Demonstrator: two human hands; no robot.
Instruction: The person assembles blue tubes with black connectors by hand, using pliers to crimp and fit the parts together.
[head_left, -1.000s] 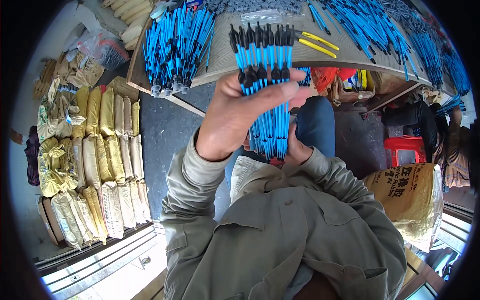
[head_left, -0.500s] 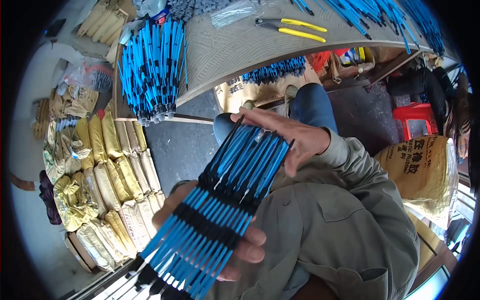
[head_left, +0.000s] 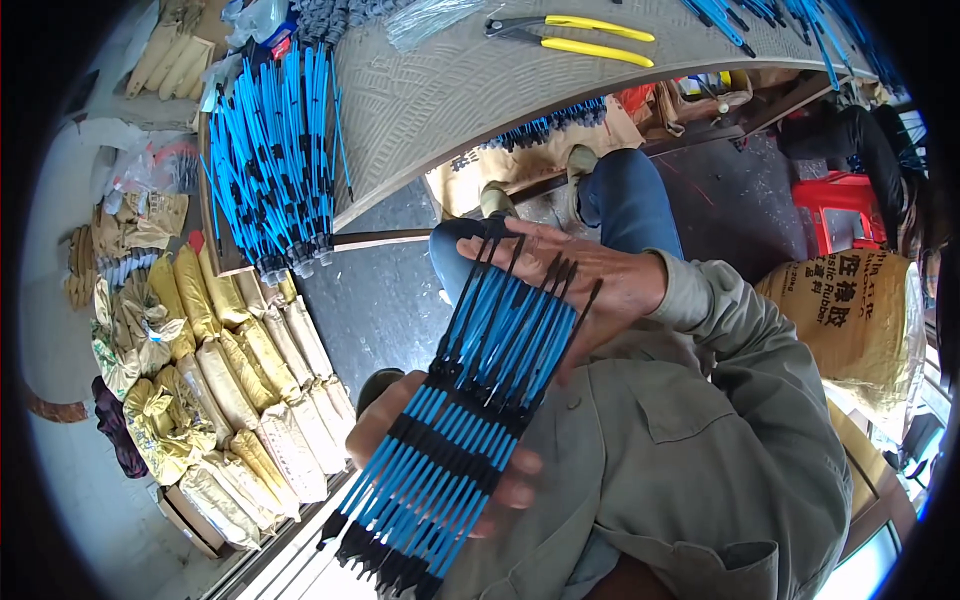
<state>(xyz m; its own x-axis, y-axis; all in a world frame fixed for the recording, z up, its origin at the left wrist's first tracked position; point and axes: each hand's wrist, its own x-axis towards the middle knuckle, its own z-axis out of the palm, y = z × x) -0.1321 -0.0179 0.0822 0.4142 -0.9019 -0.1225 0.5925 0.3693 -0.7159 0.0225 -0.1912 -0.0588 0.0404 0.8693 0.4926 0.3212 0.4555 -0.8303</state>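
Observation:
In front of my lap is a flat bundle of thin blue rods (head_left: 455, 425) with black bands across the middle and black tips. It slants from lower left to upper right. My left hand (head_left: 385, 412) is closed around its middle from beneath, the fingertips showing at the right edge. At the far end, my right hand (head_left: 620, 285) lies behind the rod tips with its fingers stretched out to the left. Several black tips stick out over its palm. Part of its thumb side is hidden by the rods.
On the table (head_left: 400, 120) ahead lie yellow-handled pliers (head_left: 585, 38), clear plastic strips (head_left: 425, 22) and a big pile of blue rods (head_left: 275, 165). Packed bags (head_left: 240, 375) are stacked on the left floor. A red stool (head_left: 835, 205) and a large yellow sack (head_left: 845, 320) stand right.
The bundle has shifted slightly right. The far rod tips now fan out across my right palm, and its fingers lie straighter than before. My left hand has moved right with the bundle.

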